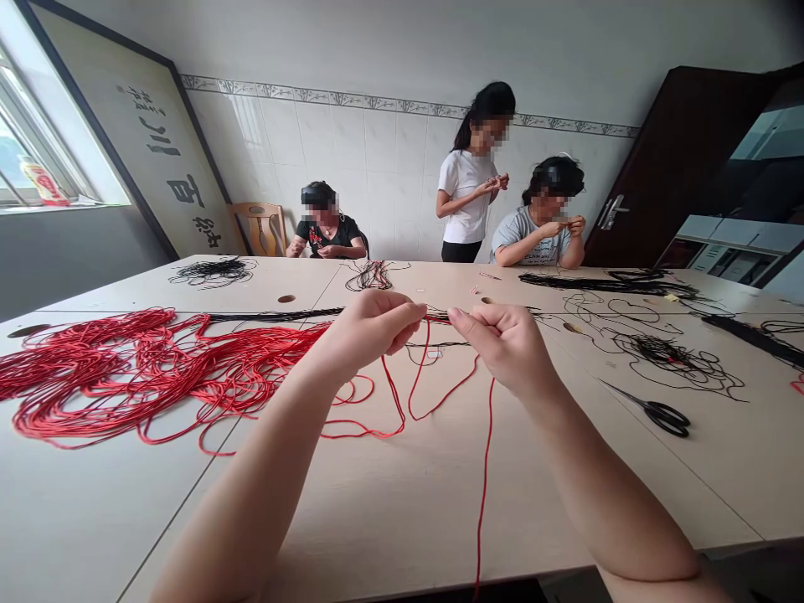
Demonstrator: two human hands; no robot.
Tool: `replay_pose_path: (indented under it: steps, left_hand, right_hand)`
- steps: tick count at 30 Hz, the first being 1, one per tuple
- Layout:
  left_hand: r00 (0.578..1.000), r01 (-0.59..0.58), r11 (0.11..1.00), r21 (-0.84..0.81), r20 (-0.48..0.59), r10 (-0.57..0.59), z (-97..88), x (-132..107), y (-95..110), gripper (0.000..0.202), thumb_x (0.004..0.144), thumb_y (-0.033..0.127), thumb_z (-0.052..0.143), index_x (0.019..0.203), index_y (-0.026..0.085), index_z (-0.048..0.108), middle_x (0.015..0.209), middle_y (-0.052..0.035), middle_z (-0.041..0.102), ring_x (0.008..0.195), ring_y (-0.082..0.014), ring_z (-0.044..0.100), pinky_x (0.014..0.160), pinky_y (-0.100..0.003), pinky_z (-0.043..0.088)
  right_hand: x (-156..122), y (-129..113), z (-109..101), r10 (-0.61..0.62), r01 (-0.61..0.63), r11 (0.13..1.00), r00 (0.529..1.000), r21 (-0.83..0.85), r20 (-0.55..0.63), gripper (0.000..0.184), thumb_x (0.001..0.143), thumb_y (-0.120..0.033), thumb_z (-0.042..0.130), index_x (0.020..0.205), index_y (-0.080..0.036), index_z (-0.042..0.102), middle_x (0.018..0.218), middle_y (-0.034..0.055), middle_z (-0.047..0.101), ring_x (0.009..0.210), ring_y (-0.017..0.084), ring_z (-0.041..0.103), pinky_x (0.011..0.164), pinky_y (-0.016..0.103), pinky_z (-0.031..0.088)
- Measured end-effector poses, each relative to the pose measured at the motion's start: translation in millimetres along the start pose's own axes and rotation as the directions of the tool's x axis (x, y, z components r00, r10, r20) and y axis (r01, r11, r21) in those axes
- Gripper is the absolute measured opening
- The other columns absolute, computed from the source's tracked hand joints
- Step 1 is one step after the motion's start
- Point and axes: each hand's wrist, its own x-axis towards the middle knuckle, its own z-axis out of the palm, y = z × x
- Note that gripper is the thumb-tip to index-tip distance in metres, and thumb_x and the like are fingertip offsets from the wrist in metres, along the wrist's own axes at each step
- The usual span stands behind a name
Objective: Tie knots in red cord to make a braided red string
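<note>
My left hand (384, 325) is closed in a pinch on a red cord (411, 394) above the middle of the table. Facing it across a small gap, my right hand (502, 339) is also closed, thumb against finger, on red cord. A loop of the cord sags between the two hands, and one length hangs from beneath my right hand past the table's front edge. Both fingertips hide the exact spot where the cord is gripped. To the left lies a large tangled heap of red cord (157, 368). Behind my hands runs a bundle of black cord (276, 316).
Black-handled scissors (667, 417) lie at right, blades pointing left. Near them is a tangle of black cord (666, 352). More black cord bundles (603, 285) lie along the far side. Three people (468, 180) are across the table (377, 519), two seated and one standing.
</note>
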Motion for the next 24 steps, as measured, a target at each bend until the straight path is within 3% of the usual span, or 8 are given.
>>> replay_pose_path:
  steps: [9, 14, 17, 20, 22, 24]
  left_hand:
    - [1.000, -0.016, 0.998, -0.058, 0.015, 0.017, -2.7, 5, -6, 0.034, 0.081, 0.030, 0.046, 0.052, 0.017, 0.036, 0.049, 0.0029, 0.035, 0.045, -0.0060, 0.028, 0.045, -0.023, 0.020]
    - [0.990, -0.021, 0.996, -0.087, 0.137, 0.033, -5.5, 2, -4, 0.036, 0.084, 0.035, 0.045, 0.054, 0.017, 0.037, 0.052, 0.0031, 0.033, 0.046, -0.0064, 0.025, 0.046, -0.025, 0.018]
    - [0.980, -0.008, 0.995, -0.100, 0.196, 0.028, -9.0, -2, 1, 0.037, 0.086, 0.037, 0.046, 0.055, 0.017, 0.039, 0.052, 0.0032, 0.032, 0.047, -0.0068, 0.024, 0.046, -0.026, 0.017]
    - [0.978, 0.003, 0.988, -0.156, 0.205, 0.030, -14.7, -5, 5, 0.035, 0.087, 0.032, 0.046, 0.056, 0.017, 0.041, 0.052, 0.0031, 0.032, 0.047, -0.0071, 0.026, 0.047, -0.027, 0.018]
    - [0.981, 0.001, 0.979, -0.202, 0.190, 0.038, -18.7, -5, 5, 0.034, 0.088, 0.029, 0.045, 0.056, 0.017, 0.043, 0.052, 0.0030, 0.031, 0.047, -0.0073, 0.026, 0.048, -0.028, 0.019]
    - [0.983, -0.009, 0.968, -0.249, 0.174, 0.054, -21.3, -5, 4, 0.035, 0.089, 0.026, 0.044, 0.055, 0.016, 0.042, 0.053, 0.0027, 0.031, 0.047, -0.0073, 0.026, 0.048, -0.029, 0.019]
  right_hand:
    - [-5, -4, 0, -0.089, 0.088, 0.989, 0.996, -0.116, -0.006, 0.048, 0.086, -0.031, 0.050, 0.057, -0.017, 0.014, 0.053, -0.0043, 0.013, 0.049, 0.006, 0.014, 0.045, 0.025, 0.012]
    - [-6, -7, -8, -0.078, 0.078, 0.986, 0.997, -0.149, 0.005, 0.049, 0.084, -0.033, 0.052, 0.054, -0.017, 0.017, 0.052, -0.0041, 0.013, 0.048, 0.007, 0.017, 0.045, 0.025, 0.015]
    - [-3, -11, -20, -0.048, 0.052, 0.996, 0.998, -0.072, 0.051, 0.037, 0.081, -0.036, 0.059, 0.061, -0.018, 0.033, 0.055, -0.0041, 0.025, 0.049, 0.007, 0.023, 0.045, 0.023, 0.020]
    - [-1, -13, -35, -0.112, 0.114, 0.993, 0.979, 0.001, 0.169, 0.026, 0.077, -0.036, 0.063, 0.070, -0.020, 0.044, 0.065, -0.0026, 0.036, 0.051, 0.007, 0.029, 0.047, 0.023, 0.024]
    - [1, -13, -43, -0.183, 0.209, 0.974, 0.952, -0.086, 0.246, 0.025, 0.078, -0.035, 0.064, 0.065, -0.018, 0.050, 0.069, -0.0008, 0.039, 0.054, 0.007, 0.031, 0.049, 0.024, 0.027]
    - [4, -10, -45, -0.210, 0.265, 0.939, 0.947, -0.221, 0.243, 0.022, 0.078, -0.036, 0.063, 0.066, -0.018, 0.060, 0.073, 0.0006, 0.041, 0.056, 0.008, 0.034, 0.051, 0.025, 0.029]
